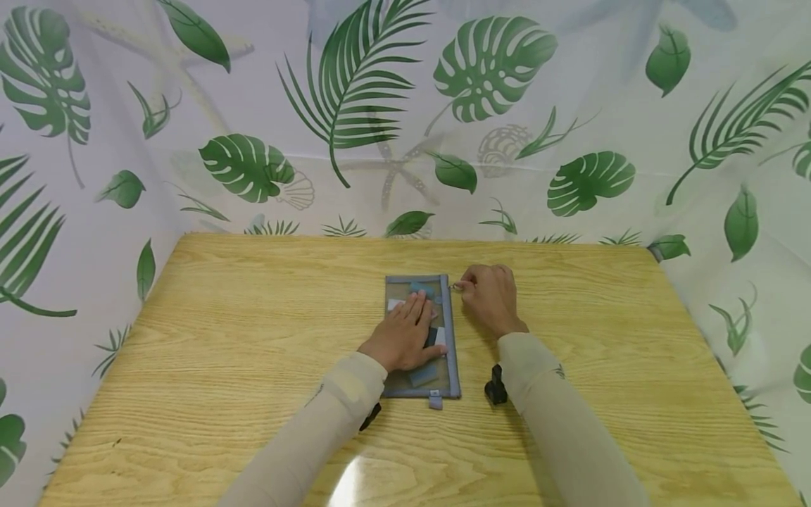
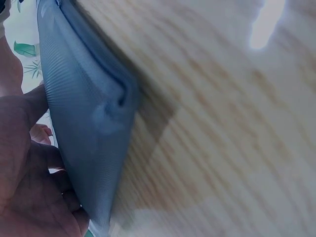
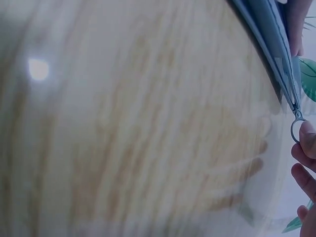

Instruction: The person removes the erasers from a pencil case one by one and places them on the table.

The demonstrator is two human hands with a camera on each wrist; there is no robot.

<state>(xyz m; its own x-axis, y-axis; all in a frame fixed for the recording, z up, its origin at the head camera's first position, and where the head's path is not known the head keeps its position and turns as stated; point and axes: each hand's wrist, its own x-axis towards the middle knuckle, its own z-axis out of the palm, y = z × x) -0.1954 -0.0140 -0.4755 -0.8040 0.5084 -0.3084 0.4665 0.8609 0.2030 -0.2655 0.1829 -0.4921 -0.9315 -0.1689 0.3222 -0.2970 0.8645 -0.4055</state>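
Observation:
A grey-blue mesh zipper pouch (image 1: 451, 352) lies on the table with several small blue, white and dark pieces showing through its mesh. My left hand (image 1: 403, 334) rests on top of it, fingers straight and pointing away, thumb toward the zipper edge. At the pouch's far right corner, my right hand (image 1: 492, 299) pinches the ring of the zipper pull (image 3: 292, 131) between thumb and forefinger. The pouch's edges meet at that pull in the right wrist view. From the left wrist, the pouch (image 2: 89, 123) appears edge-on beside the palm.
The wood-grain table (image 1: 253, 317) runs around the pouch on all sides. A white cloth (image 1: 393, 141) printed with green leaves hangs behind and at both sides. A small fabric tab (image 1: 435, 403) sticks out from the pouch's near edge.

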